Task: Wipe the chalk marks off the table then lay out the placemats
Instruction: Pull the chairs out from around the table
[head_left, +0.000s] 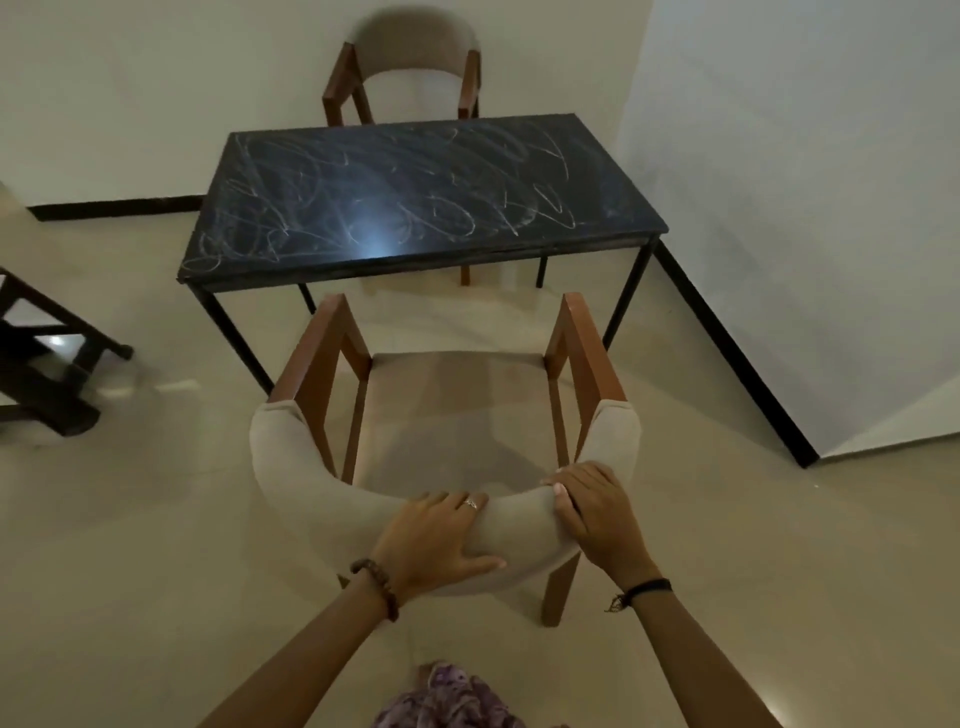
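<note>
Right now both hands, left hand (434, 540) & right hand (592, 519), are gripping the chair back (322, 499); table (426, 192) w/ chalk marks (452, 218) is sitting straight ahead, long side across.

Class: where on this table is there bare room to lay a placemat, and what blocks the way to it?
The whole table top is bare, edge to edge, only chalk marks on it. The near chair, gripped by both hands, blocks the near edge; another chair borders the far edge.
</note>
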